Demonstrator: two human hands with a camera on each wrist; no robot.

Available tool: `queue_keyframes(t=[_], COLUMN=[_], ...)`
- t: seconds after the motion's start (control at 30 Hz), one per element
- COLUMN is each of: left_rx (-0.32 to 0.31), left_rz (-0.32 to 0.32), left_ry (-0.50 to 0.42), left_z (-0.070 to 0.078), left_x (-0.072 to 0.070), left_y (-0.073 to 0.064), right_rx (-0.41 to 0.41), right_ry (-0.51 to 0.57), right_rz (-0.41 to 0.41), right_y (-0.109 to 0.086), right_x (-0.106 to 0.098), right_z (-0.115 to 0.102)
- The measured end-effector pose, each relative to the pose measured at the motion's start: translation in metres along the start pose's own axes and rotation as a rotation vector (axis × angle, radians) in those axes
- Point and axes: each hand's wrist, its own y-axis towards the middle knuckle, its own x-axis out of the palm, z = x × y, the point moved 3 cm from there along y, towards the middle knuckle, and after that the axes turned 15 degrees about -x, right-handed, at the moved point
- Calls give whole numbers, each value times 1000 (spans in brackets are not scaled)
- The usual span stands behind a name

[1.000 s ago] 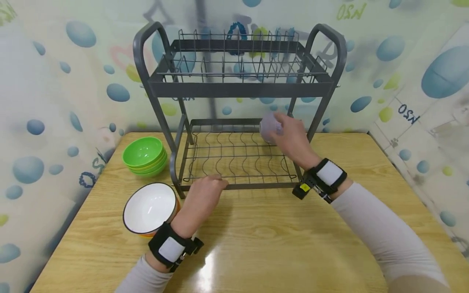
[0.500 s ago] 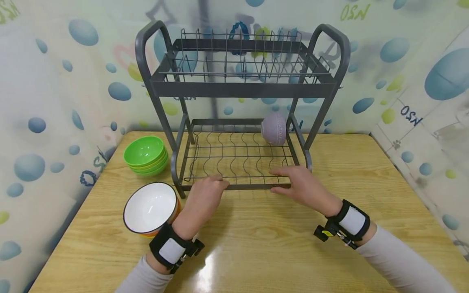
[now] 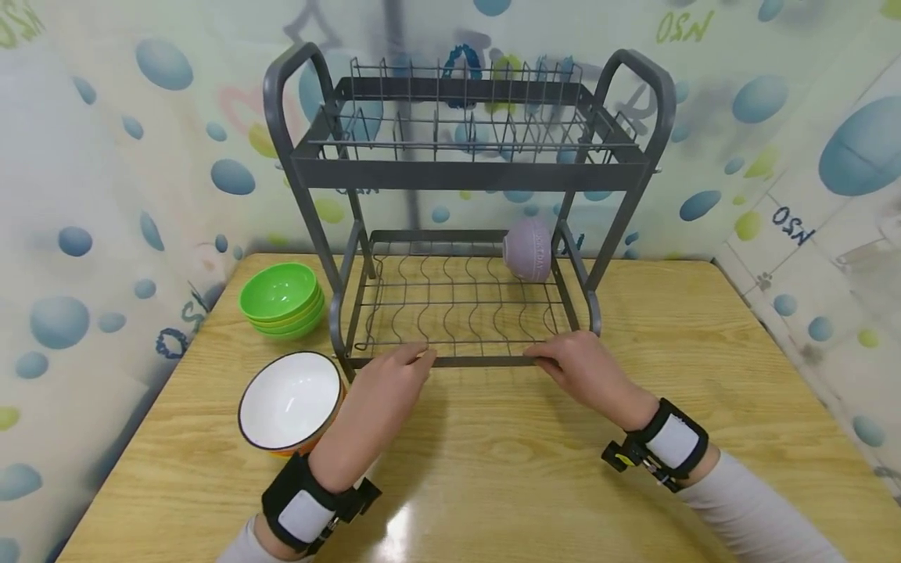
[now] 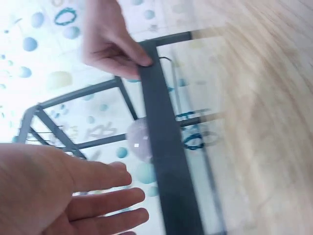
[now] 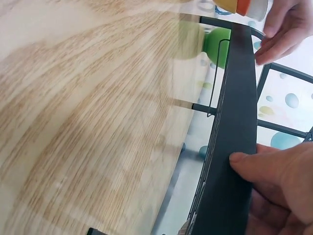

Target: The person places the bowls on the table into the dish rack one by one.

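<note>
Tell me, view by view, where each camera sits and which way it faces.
Head: worn on the head, faces forward and down at the dish rack; shows both forearms, left hand, right hand.
Left wrist: looks past straight fingers along the front bar.
Right wrist: looks along that bar toward the white bowl; thumb on it.
Shared: every view shows both hands at the front bar.

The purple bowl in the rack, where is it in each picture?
Head view: the purple bowl stands on edge at the back right of the lower shelf.
Left wrist view: a blurred pale shape just left of the dark bar, probably the bowl.
Right wrist view: not in it.
Shared landmark: the rack's front bar.
</note>
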Motion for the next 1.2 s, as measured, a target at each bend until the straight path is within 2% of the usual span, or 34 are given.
queue_keyframes(t=[0.13, 0.23, 0.33, 0.47, 0.6, 0.77, 0.87, 1.03, 1.2], left_rx=[43, 41, -13, -105, -190, -236, -258, -313, -333], left_rz=[67, 91, 89, 62, -5, -51, -84, -186, -266], left_ry=[-31, -51, -61, -25, -12, 16, 37, 44, 36], left_z=[-1, -10, -25, -48, -68, -77, -78, -79, -79], left_x=[-28, -49, -67, -79, -80, -73, -68, -61, -57], left_y=[-10, -16, -25, -41, -57, -70, -72, -73, -73], right_rx=[-18, -34, -52, -64, -57, -51, -47, -41, -34], right_ry=[-29, -66, -108, -125, -121, -115, -108, -114, -142], right_rz=[-2, -15, -25, -31, -33, -27, -27, -33, -48], right_y=[0, -1, 0, 1, 1, 1, 1, 1, 2], right_x=[0, 0, 0, -1, 0, 0, 0, -1, -1], right_z=[-1, -1, -3, -5, -5, -5, -5, -7, -9])
